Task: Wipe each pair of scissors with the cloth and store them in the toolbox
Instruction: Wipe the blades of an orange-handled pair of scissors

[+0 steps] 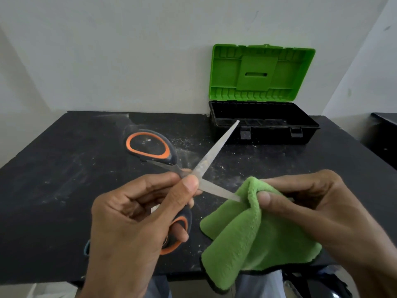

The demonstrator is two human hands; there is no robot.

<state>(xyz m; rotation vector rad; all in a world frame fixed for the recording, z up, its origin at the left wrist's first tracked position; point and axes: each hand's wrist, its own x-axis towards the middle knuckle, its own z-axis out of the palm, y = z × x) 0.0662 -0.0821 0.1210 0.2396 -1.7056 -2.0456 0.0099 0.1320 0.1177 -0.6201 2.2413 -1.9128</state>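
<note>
Left hand (133,214) grips open orange-black scissors (214,150) mid-frame; right hand (311,203) pinches green cloth (253,233) round 1 blade tip. Toolbox (270,137) stands open upper right.

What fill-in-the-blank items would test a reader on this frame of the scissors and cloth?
1. The left hand grips the scissors, whose handles are black and ____.
2. The right hand pinches the ____ cloth round one blade's tip.
3. The toolbox stands at the far edge of the table with its lid ____.
Missing words: orange; green; open.
</note>
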